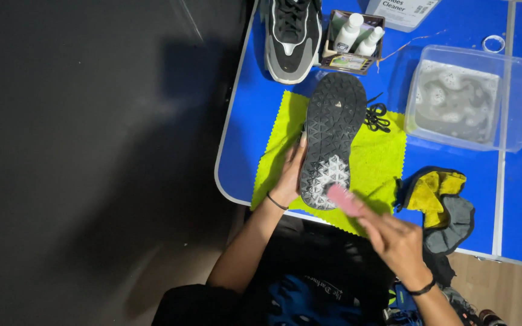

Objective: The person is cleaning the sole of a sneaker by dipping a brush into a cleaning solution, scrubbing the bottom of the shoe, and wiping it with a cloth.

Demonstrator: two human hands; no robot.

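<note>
A black shoe (332,130) lies sole-up on a lime green cloth (377,163) on the blue table (454,24). My left hand (289,175) grips the shoe's left side near the heel. My right hand (394,238) holds a pink brush (342,199) whose end touches the pale heel part of the sole. Loose black laces (377,116) lie on the cloth beside the shoe.
A second black and grey shoe (291,36) stands at the table's far edge, next to a small box with white bottles (354,39). A clear tub of soapy water (463,99) is at the right. Yellow and grey cloths (445,202) lie near the front edge.
</note>
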